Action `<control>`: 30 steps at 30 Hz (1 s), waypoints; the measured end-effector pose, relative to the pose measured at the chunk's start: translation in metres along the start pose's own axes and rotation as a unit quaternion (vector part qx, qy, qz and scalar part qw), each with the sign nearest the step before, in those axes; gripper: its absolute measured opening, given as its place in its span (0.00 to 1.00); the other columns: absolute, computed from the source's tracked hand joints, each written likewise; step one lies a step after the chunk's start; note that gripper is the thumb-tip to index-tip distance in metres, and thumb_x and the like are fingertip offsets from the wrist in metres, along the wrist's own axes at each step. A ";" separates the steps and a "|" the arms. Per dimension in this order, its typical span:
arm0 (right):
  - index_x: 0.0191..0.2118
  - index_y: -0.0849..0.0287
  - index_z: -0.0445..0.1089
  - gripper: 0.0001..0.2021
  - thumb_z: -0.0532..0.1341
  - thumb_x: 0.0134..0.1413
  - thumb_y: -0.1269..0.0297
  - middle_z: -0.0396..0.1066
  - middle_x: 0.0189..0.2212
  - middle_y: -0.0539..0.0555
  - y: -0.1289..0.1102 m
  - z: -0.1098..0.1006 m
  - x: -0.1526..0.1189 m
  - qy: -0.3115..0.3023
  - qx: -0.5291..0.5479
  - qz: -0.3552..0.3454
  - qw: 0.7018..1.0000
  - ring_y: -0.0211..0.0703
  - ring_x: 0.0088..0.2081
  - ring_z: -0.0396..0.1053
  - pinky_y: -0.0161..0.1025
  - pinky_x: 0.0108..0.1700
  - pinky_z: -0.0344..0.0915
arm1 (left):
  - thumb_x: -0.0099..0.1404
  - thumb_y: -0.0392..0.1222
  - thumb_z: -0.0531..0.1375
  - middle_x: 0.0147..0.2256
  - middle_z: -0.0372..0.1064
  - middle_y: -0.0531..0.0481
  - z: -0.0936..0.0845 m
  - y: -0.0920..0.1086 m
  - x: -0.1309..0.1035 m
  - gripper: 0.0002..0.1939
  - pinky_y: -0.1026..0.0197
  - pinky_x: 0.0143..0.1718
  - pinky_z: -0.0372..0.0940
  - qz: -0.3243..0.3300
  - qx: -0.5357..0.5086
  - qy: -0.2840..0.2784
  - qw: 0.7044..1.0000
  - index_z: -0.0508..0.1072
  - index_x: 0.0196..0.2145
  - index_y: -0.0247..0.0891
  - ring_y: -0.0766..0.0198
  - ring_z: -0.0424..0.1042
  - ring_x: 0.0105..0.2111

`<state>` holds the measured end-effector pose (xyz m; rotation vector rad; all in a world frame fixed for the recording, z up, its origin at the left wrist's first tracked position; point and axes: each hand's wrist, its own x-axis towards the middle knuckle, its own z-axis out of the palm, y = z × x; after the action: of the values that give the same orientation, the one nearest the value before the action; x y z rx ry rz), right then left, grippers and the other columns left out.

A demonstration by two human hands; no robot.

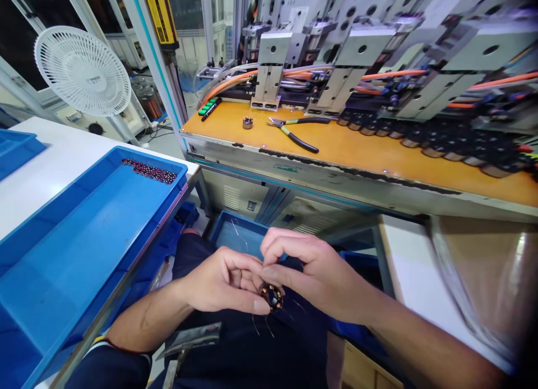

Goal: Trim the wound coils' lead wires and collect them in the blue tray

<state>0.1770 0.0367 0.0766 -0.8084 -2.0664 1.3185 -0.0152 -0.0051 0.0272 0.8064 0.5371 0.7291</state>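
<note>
My left hand (229, 282) holds a small round motor stator (272, 296) between thumb and fingers, above my lap. It is dark, with copper-coloured windings round its face. Several thin loose wires (266, 324) stick out from it, downward and to the right. My right hand (300, 263) is closed in a pinch just above the stator, its fingertips against my left fingers; whatever lies in the pinch is too small to make out. A fine bent wire (240, 235) rises beyond my hands.
On the orange bench lie cutting pliers (298, 132), another stator (247, 123), a marker (210, 110) and a row of dark cylindrical parts (420, 139) beneath machine fixtures. At left, a blue tray (84, 237) holds stators (151, 171). A white fan (83, 70) stands behind. Below sits a blue bin (221, 223).
</note>
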 end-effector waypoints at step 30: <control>0.29 0.55 0.71 0.11 0.59 0.62 0.59 0.70 0.26 0.48 -0.012 0.007 -0.037 0.042 -0.013 0.097 0.994 0.37 0.29 0.67 0.35 0.32 0.61 | 0.48 0.29 0.72 0.41 0.70 0.47 0.002 -0.002 0.004 0.22 0.66 0.38 0.72 0.161 0.028 -0.007 0.987 0.81 0.42 0.40 0.70 0.75 0.32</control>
<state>0.1939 0.0013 0.0801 -1.0805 -1.9829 1.3374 -0.0108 -0.0037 0.0263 0.9620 0.4191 1.0067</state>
